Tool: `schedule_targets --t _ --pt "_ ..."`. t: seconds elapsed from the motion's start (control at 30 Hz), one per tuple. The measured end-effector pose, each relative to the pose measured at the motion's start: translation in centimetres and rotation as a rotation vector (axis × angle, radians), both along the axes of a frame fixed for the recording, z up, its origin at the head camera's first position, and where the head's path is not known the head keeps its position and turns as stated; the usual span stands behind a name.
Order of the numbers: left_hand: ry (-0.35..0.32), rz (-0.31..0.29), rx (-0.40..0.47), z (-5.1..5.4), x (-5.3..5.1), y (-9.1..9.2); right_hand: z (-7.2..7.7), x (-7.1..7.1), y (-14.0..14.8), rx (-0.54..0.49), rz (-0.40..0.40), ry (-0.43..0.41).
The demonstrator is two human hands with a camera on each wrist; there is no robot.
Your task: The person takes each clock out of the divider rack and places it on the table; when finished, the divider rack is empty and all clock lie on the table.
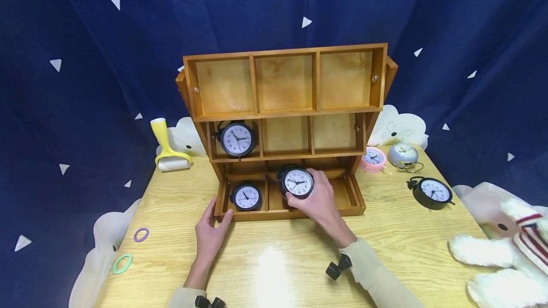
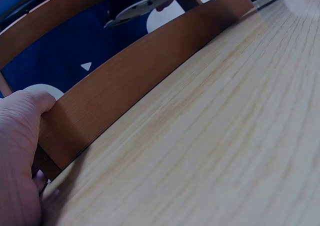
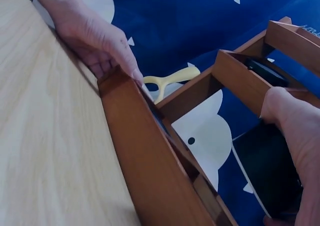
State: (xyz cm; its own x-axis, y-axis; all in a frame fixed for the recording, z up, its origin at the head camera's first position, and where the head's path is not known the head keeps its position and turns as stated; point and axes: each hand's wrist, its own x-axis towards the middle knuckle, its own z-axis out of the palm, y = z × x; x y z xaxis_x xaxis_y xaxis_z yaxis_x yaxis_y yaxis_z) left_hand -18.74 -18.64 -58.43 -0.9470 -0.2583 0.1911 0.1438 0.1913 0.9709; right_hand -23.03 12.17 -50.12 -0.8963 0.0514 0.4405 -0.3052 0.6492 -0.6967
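In the head view my right hand (image 1: 318,203) grips a black alarm clock (image 1: 298,183) by its sides, over the middle compartment of the wooden rack's bottom tray (image 1: 295,214). The right wrist view shows this clock (image 3: 267,168) from its dark side, with the hand (image 3: 297,131) round it. My left hand (image 1: 210,234) holds the front left corner of the bottom tray, thumb on the front rim; the left wrist view shows the hand (image 2: 22,136) at the tray's end. A second black clock (image 1: 247,197) sits in the bottom left compartment, a third (image 1: 237,139) in the middle tier's left compartment.
Right of the rack lie a pink clock (image 1: 373,159), a grey clock (image 1: 403,155) and a black clock (image 1: 432,193). A white plush toy (image 1: 509,260) is at the right edge. On the left are a yellow-handled roller (image 1: 171,153), a purple ring (image 1: 141,235) and a green ring (image 1: 122,264).
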Motion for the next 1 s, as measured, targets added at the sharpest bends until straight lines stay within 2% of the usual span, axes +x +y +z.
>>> schedule_targets --t 0.13,0.27,0.5,0.73,1.0 --pt "0.003 -0.008 0.012 -0.1 0.0 -0.1 -0.5 0.6 1.1 -0.01 -0.003 0.05" --pt "0.004 -0.004 0.006 -0.3 0.0 -0.1 -0.7 1.1 2.5 -0.016 -0.005 0.065" --pt "0.002 0.0 -0.005 -0.3 -0.1 0.0 -0.5 1.7 5.1 -0.014 -0.039 0.112" --pt "-0.002 0.013 -0.006 -0.2 -0.1 0.1 -0.4 2.6 8.1 -0.005 -0.052 0.077" --pt "-0.018 0.013 -0.008 -0.2 -0.1 0.0 -0.4 3.7 11.3 0.018 -0.104 0.063"
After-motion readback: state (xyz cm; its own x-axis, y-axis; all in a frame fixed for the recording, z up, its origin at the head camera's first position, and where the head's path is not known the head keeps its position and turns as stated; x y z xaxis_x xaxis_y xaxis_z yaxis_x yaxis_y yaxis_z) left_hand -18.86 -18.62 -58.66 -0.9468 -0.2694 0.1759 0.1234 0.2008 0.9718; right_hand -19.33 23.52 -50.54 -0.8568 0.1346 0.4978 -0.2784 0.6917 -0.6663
